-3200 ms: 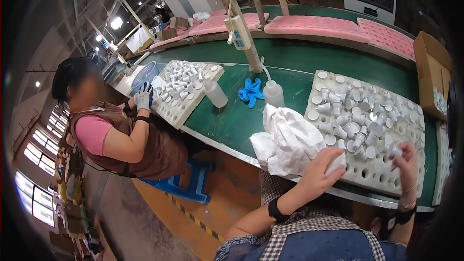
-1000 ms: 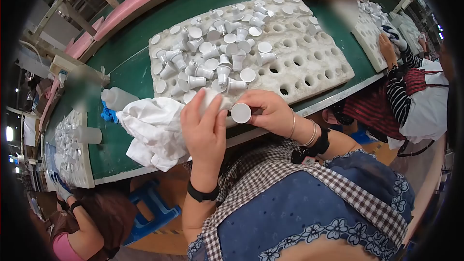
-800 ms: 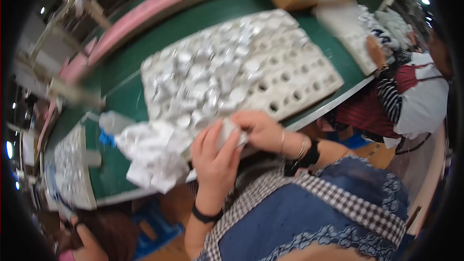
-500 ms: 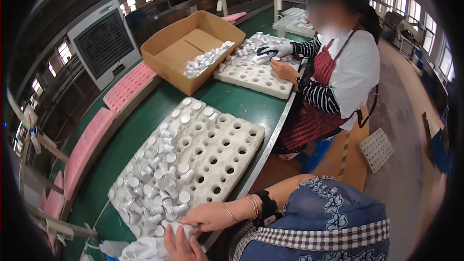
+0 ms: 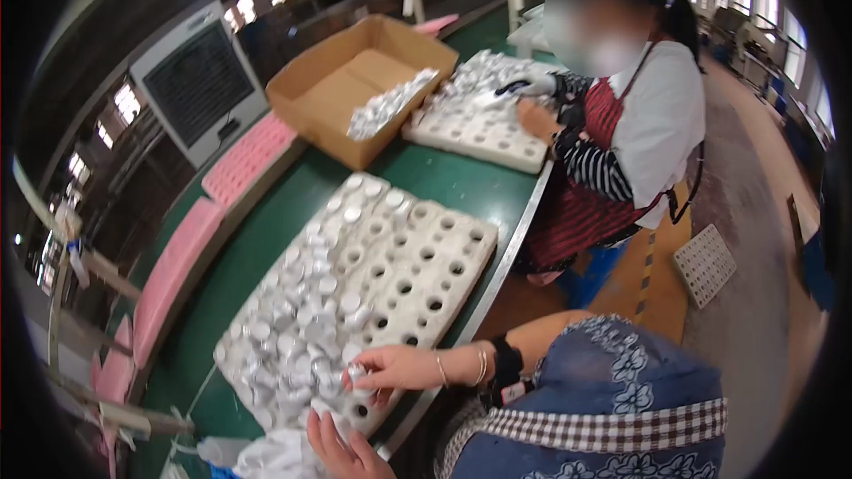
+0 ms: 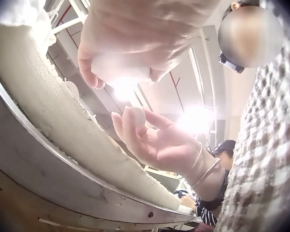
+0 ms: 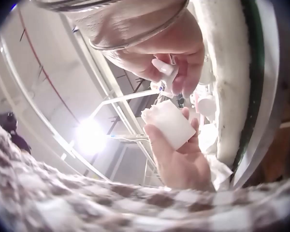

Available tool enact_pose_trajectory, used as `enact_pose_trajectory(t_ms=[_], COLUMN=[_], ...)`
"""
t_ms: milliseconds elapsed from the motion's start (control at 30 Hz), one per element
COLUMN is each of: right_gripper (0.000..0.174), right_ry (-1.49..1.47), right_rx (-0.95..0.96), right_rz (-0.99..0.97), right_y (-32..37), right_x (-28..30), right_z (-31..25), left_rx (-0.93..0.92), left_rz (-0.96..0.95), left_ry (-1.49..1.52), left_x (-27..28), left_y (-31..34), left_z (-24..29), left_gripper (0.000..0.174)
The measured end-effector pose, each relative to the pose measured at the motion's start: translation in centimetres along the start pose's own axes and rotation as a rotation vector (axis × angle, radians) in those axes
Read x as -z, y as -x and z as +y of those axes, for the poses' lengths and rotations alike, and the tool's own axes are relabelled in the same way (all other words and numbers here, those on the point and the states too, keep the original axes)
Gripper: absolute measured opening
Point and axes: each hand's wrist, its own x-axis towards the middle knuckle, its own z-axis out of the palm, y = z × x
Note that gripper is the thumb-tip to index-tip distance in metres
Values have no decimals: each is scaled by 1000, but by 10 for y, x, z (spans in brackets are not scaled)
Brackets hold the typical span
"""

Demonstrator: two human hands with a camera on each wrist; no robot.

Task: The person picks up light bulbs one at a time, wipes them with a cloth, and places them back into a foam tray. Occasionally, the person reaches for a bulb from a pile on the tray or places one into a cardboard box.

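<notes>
Thumb and fingers of my right hand (image 5: 397, 369) pinch a small white-grey cup-shaped piece (image 5: 357, 371) over the near edge of a holed white slab (image 5: 417, 257); the right wrist view shows its stem (image 7: 163, 66). Just below, my left hand (image 5: 344, 454) grips a white block (image 7: 171, 124), its fingers curled round the sides. In the left wrist view the piece's round face (image 6: 134, 117) shows in the right hand (image 6: 162, 145), apart from the left hand (image 6: 140, 34). Many similar pieces (image 5: 297, 328) lie heaped on the slab's left part.
White cloth (image 5: 280, 456) and a translucent bottle (image 5: 220, 451) lie at the lower left. Beyond the slab stand a cardboard box (image 5: 337, 89) of pieces and another slab (image 5: 475, 137), where a person in a striped apron (image 5: 577, 204) works. Pink trays (image 5: 173, 262) line the left.
The head view has swung from the left neighbour to the right one. Since half a second ago, my right hand has moved away from the left hand and its white block, with the small piece showing in its fingers.
</notes>
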Motion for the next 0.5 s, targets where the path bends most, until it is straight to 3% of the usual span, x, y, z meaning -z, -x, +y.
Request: enact_pose_trajectory(t_ms=[33, 100, 133, 300, 400, 500], right_gripper=[29, 32, 34, 34, 35, 35], right_ry=[244, 806, 849, 940, 1040, 1074], right_rx=[-27, 371, 459, 402, 316, 457], right_rz=[8, 117, 139, 182, 179, 44], right_y=[0, -3, 0, 0, -2, 0], right_x=[-2, 1, -2, -10, -11, -11], right_z=[2, 19, 15, 16, 15, 14], left_rx=[-34, 1, 41, 111, -96, -194], left_rz=[12, 7, 12, -3, -67, -111], left_ry=[47, 31, 39, 60, -44, -183], left_x=[4, 9, 9, 10, 3, -3], left_y=[4, 3, 3, 8, 7, -2], left_z=[-11, -14, -10, -10, -4, -1], left_gripper=[34, 39, 38, 33, 34, 32])
